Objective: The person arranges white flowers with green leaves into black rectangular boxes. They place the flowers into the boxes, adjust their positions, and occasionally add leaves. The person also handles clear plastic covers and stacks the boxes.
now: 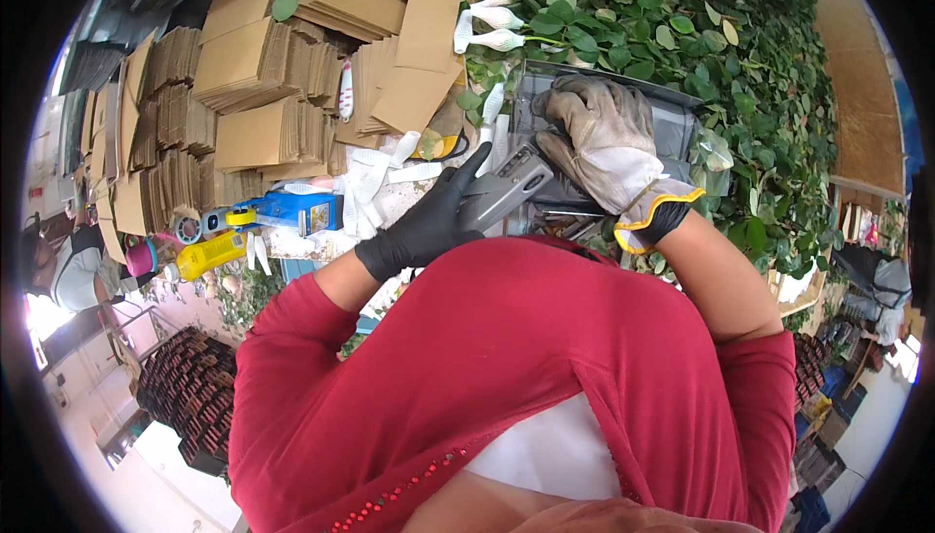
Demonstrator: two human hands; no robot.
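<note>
I see the left hand [430, 213] grip a grey tool [508, 188], likely hard and heavy; hold its middle. At its two o'clock, I can't tell if the right hand [606, 133] grips.

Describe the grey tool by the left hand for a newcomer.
Start at the leafy heap, then the grey tray-like fixture at its left. At that fixture's lower left, the black-gloved left hand holds a grey boxy tool. Unlike the white pieces nearby, it has a dark oblong slot.
</note>
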